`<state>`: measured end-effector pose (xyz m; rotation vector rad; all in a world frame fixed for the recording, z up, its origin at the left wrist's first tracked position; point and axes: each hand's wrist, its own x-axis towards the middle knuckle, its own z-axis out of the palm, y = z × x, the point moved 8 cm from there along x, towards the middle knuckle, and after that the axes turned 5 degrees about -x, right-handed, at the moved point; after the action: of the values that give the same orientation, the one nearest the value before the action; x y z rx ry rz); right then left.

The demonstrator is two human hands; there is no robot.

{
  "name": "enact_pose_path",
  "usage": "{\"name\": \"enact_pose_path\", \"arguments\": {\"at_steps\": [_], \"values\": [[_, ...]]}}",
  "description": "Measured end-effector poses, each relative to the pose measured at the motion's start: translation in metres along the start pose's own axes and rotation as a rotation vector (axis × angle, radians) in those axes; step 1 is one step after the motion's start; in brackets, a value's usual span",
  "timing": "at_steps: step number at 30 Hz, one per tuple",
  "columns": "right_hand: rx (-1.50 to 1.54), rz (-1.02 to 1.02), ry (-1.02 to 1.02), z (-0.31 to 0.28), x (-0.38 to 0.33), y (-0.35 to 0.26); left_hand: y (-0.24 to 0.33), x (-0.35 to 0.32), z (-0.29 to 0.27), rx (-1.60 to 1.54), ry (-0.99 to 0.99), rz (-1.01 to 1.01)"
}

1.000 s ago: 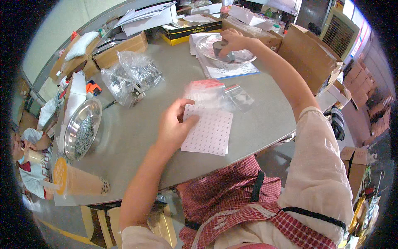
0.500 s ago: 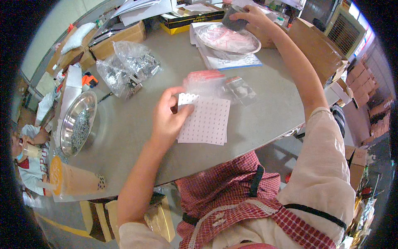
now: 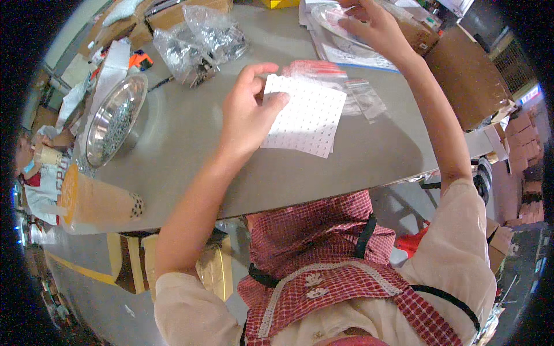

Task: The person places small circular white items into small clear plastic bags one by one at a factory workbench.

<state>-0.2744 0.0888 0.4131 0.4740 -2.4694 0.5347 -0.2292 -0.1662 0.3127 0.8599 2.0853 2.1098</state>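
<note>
My left hand pinches white sheets of small printed stickers between thumb and fingers, holding them above the table. Just beyond the sheets lies a stack of clear zip bags with red strips. A separate small clear bag is on the table to its right. My right hand reaches to the far right over a dish of red-striped bags. Its thumb and fingers are apart, and no object shows between them; the fingertips are partly at the upper picture edge.
At the left, a metal bowl of small metal pieces stands behind a bubble tea cup. Clear bags of metal parts lie farther back. Cardboard boxes stand at the right. A person holding a cup is at the far left.
My right hand held a dark, rounded object above the dish; now that object is out of sight and the fingers are apart. The view has shifted, and my left hand still holds the sheets.
</note>
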Motion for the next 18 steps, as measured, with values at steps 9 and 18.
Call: {"name": "enact_pose_path", "arguments": {"at_steps": [9, 18], "values": [[0.007, -0.17, -0.189, 0.04, -0.067, -0.139, 0.002, 0.003, 0.018, 0.067, -0.046, 0.108], [-0.209, -0.192, -0.055, 0.042, -0.083, -0.143, -0.002, 0.001, 0.024, -0.059, -0.064, 0.052]]}}
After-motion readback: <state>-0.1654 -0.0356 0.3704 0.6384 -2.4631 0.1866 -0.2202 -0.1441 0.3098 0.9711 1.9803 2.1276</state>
